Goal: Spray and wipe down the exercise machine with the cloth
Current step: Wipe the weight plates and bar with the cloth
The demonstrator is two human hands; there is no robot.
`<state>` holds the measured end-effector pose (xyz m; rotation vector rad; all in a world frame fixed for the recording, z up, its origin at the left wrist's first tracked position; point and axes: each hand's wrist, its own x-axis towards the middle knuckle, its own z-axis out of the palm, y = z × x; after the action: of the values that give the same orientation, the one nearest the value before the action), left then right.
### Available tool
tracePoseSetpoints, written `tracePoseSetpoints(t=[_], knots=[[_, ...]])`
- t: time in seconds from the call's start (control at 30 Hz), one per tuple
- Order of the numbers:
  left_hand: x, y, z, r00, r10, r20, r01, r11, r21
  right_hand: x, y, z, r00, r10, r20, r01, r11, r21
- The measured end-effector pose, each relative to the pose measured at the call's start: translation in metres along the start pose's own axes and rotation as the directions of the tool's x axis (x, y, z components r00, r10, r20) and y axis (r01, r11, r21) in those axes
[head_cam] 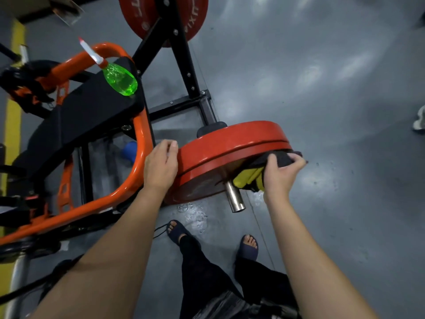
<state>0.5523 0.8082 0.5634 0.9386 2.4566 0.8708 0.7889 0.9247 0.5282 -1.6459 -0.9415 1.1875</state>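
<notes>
The right hand clamped its fingers on the bunched grey-yellow cloth against the smooth red plate. The left hand curled its fingers on the rim. The clear green bottle sat on the black pad, nozzle pointing upper left.

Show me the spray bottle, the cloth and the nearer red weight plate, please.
spray bottle (119, 80): head view, on its green body.
cloth (246, 180): head view, on its yellow fold.
nearer red weight plate (230, 143): head view, on the upper side of its rim.
</notes>
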Motion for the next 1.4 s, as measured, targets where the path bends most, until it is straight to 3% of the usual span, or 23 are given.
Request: tracePoseSetpoints(t=[0.13,0.2,0.27,0.37,0.43,0.53,0.73,0.83,0.93,1.0,1.07,1.2,1.33,1.4], knots=[[0.01,0.066,0.026,0.995,0.094,-0.044,-0.095,0.995,-0.022,-0.022,0.0,0.012,0.997,-0.076,-0.012,0.075,0.995,-0.059],[0.007,0.093,0.046,0.993,0.114,0.012,-0.114,0.98,0.161,-0.048,0.007,0.023,0.976,-0.198,0.087,0.205,0.976,-0.076],[0.006,0.105,0.054,0.997,0.06,0.054,-0.075,0.931,0.358,-0.075,0.017,0.032,0.941,-0.228,0.25,0.25,0.966,-0.06],[0.007,0.107,0.053,0.998,0.023,0.066,-0.047,0.918,0.394,-0.092,0.022,0.033,0.908,-0.166,0.384,0.202,0.978,-0.055],[0.008,0.107,0.052,0.998,0.034,0.056,-0.054,0.913,0.405,-0.074,0.011,0.027,0.944,-0.175,0.28,0.187,0.982,-0.018],[0.008,0.108,0.053,0.999,0.024,0.044,-0.041,0.908,0.418,-0.015,-0.006,0.011,0.98,-0.198,-0.01,0.198,0.98,0.033],[0.008,0.107,0.053,0.998,0.027,0.052,-0.046,0.91,0.413,0.007,0.001,0.012,0.995,-0.042,-0.093,0.049,0.996,0.072],[0.008,0.107,0.051,0.999,0.024,0.046,-0.04,0.918,0.394,-0.037,0.009,0.026,0.986,-0.15,0.071,0.151,0.989,0.002],[0.008,0.104,0.05,0.999,0.028,0.038,-0.041,0.923,0.383,-0.094,0.017,0.036,0.895,-0.297,0.334,0.315,0.949,-0.001],[0.007,0.102,0.05,0.999,0.036,0.039,-0.048,0.93,0.364,-0.111,0.019,0.036,0.835,-0.318,0.45,0.332,0.942,0.049],[0.007,0.101,0.049,0.999,0.037,0.039,-0.048,0.934,0.355,-0.094,0.017,0.033,0.875,-0.315,0.368,0.314,0.947,0.065],[0.006,0.099,0.047,0.998,0.037,0.044,-0.05,0.934,0.353,-0.012,0.016,0.013,0.974,-0.226,0.003,0.225,0.973,0.046],[0.007,0.098,0.047,0.998,0.053,0.035,-0.062,0.943,0.328,0.046,0.029,-0.001,0.992,0.076,-0.099,-0.066,0.993,0.1],[0.006,0.098,0.047,0.998,0.062,0.034,-0.069,0.943,0.325,0.036,0.031,0.005,0.989,0.108,-0.096,-0.102,0.992,0.072]])
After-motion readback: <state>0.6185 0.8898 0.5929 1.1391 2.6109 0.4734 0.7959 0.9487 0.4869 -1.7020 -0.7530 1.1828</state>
